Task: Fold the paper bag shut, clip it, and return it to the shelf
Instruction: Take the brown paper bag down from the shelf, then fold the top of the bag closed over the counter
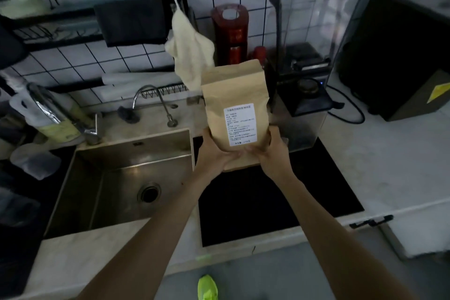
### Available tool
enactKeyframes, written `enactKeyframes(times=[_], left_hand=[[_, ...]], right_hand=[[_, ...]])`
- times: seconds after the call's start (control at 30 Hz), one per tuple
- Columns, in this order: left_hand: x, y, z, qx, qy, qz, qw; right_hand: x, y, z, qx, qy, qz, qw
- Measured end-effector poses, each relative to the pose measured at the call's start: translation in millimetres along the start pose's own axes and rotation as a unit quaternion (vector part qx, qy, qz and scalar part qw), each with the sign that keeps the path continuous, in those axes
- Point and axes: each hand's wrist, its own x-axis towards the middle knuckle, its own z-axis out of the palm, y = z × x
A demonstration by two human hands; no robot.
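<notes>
Left hand (215, 153) and right hand (274, 151) both in closed grip on base of paper bag (235, 105). Bag upright, raised above black hob (267, 202) (white label facing camera), sink (117, 178) to left, worktop (389, 165) around.

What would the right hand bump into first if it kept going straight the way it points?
Probably the clear plastic blender housing just beyond the tan paper bag that the right hand holds at the base; depth is hard to judge here.
</notes>
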Motion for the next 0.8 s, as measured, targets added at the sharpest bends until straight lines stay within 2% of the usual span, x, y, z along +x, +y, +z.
enactKeyframes(times=[0.13, 0.27, 0.63, 0.8], left_hand=[[1, -43, 8, 0.033, 0.002, -0.029, 0.999], [3, -76, 17, 0.062, 0.007, -0.062, 0.996], [3, -115, 32, 0.052, 0.000, -0.066, 0.997], [-2, -115, 28, 0.044, -0.027, -0.060, 0.997]], right_hand=[[-5, 39, 21, -0.020, -0.040, 0.067, 0.997], [-9, 64, 36, -0.049, -0.046, 0.105, 0.992], [-15, 89, 51, -0.089, -0.039, 0.140, 0.985], [-15, 81, 46, -0.084, -0.062, 0.142, 0.984]])
